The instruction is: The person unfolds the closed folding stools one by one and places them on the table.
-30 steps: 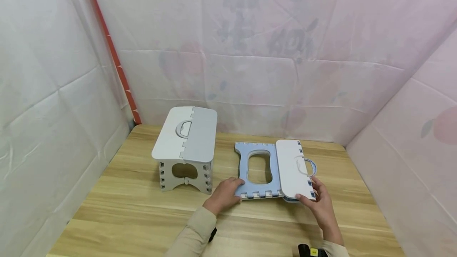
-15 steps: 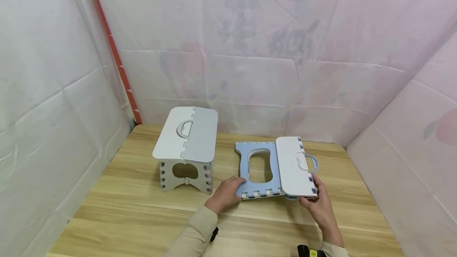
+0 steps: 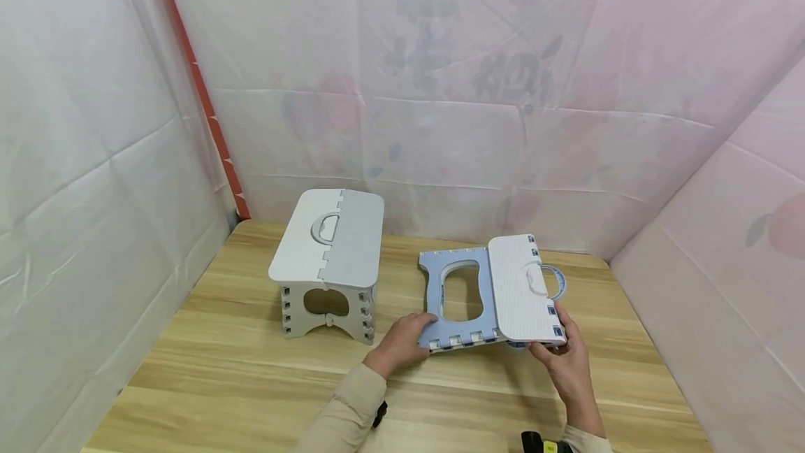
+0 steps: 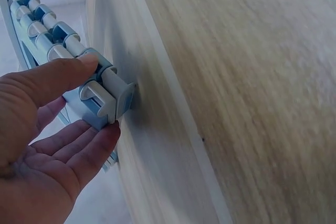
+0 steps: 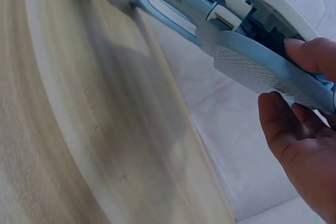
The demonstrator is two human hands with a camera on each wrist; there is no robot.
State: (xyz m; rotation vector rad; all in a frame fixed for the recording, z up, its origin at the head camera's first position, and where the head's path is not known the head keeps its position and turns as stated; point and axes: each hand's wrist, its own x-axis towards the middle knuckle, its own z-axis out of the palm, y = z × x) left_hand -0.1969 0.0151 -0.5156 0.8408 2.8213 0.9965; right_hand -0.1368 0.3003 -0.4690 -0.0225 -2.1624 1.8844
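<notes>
Head view: I find the blue-and-white folding stool (image 3: 512,299) part-folded on the table (image 3: 251,383), right of the standing grey-and-white stool (image 3: 351,243). Left hand (image 3: 402,344) and right hand (image 3: 569,365) hold opposite sides, I judge for steadiness.
Left wrist view: grip closed on the hinged edge (image 4: 55,32).
Right wrist view: grip closed about the textured blue panel (image 5: 257,72), raised off the table. Containers: none noted.

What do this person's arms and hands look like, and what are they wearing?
The left hand and right hand are bare, without gloves. The left sleeve and right sleeve are beige; the left looks padded. A small black piece shows beside the left sleeve, and a black device with a yellow mark by the right. No cables show.
</notes>
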